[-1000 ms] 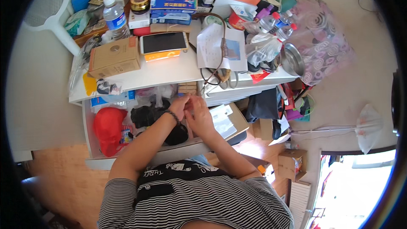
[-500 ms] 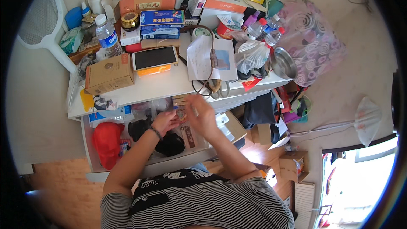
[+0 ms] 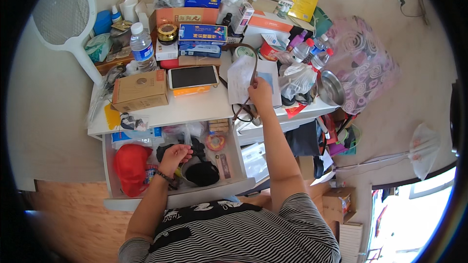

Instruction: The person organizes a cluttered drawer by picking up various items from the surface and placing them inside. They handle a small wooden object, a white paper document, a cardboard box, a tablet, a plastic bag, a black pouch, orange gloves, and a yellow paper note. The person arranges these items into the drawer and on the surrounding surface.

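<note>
My right hand (image 3: 261, 91) reaches over the white dresser top, its fingers closed on a thin brown strap (image 3: 255, 63) that loops across some white papers (image 3: 240, 79). My left hand (image 3: 176, 159) hovers above the pulled-out drawer (image 3: 170, 199), thumb and fingers drawn together; whatever may be between them is too small to make out. Below and beside it in the drawer lie a black cloth item (image 3: 202, 173), a red cloth bundle (image 3: 131, 168), a roll of tape (image 3: 215, 141) and clear plastic bags.
A phone (image 3: 193, 77) rests on an orange box beside a brown carton (image 3: 140, 90). Water bottles (image 3: 142, 48), medicine boxes and a metal bowl (image 3: 331, 88) crowd the dresser's back and right. A white racket (image 3: 68, 14) leans at the left.
My right hand has left the drawer and moved up to the brown strap on the dresser. My left hand has drawn back a little toward me. The tape roll in the drawer now shows.
</note>
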Action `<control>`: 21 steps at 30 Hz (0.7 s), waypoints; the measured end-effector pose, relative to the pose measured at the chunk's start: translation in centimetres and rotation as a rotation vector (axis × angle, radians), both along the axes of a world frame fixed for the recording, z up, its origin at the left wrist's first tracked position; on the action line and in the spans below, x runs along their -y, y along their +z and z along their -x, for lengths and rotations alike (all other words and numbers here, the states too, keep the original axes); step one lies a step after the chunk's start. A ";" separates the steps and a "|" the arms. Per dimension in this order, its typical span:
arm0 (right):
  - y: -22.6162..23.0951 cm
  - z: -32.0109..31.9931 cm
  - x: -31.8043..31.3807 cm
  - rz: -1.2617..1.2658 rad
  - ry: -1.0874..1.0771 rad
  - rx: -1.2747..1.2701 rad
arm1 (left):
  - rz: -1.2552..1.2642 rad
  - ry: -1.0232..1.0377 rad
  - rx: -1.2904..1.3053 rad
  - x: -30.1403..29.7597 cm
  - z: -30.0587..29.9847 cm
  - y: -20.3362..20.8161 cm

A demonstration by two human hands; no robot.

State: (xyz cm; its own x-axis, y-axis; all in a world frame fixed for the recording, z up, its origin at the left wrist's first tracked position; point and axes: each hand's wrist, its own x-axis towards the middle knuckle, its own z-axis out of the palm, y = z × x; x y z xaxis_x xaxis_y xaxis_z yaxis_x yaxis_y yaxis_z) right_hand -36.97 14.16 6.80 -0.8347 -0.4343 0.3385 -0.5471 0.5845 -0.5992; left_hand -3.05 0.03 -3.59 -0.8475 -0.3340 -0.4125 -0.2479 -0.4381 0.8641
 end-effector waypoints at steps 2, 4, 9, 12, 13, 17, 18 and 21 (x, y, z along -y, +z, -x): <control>1.3 0.1 0.9 0.180 -0.031 0.093 | 0.011 0.028 0.009 0.3 -0.1 -0.5; 1.7 1.0 1.2 0.385 -0.004 0.024 | 0.002 0.007 0.009 0.1 0.3 -0.7; 8.1 -1.0 2.6 0.731 0.117 0.114 | 0.036 -0.022 -0.012 -0.4 0.6 -1.1; 10.6 -1.7 2.2 0.843 0.158 0.183 | 0.057 -0.022 -0.021 -0.5 0.7 -1.1; 10.9 -2.1 2.1 0.867 0.172 0.208 | 0.055 -0.016 -0.033 -0.4 0.7 -1.3; 11.3 -3.7 0.4 0.907 0.210 0.291 | 0.044 0.008 -0.138 -0.5 0.7 -1.5; 11.2 -4.0 0.0 0.929 0.219 0.299 | 0.049 0.013 -0.159 -0.5 0.7 -1.2; 11.4 -5.6 -1.2 0.958 0.323 0.356 | 0.137 0.075 -0.262 -0.7 0.9 -0.5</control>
